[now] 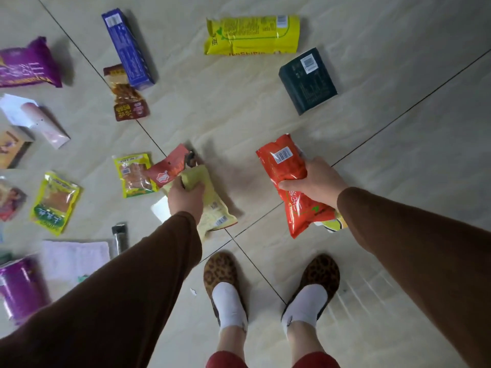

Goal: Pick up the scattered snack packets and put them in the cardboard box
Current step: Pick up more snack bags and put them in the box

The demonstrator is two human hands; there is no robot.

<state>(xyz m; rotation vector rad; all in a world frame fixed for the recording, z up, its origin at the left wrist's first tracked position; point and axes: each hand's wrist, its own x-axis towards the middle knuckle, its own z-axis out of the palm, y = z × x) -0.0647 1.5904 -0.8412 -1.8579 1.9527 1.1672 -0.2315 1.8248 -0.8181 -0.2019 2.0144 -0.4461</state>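
My left hand (186, 197) grips a pale yellow packet (212, 205) together with a small red packet (170, 170), held above the tiled floor. My right hand (316, 183) holds a big red snack bag (289, 179), with another yellowish packet (334, 224) tucked under it. On the floor lie a large yellow bag (252, 35), a blue box (127, 47), a dark green box (308, 81), a brown packet (127, 96), and two yellow-green packets (135, 175) (55, 203). No cardboard box is in view.
At the left edge lie purple bags (26, 65) (21, 288), a pinkish white packet (39, 120), a white cloth (74, 258) and a small dark stick packet (119, 236). My feet in leopard slippers (223, 277) (318, 277) stand at the bottom centre.
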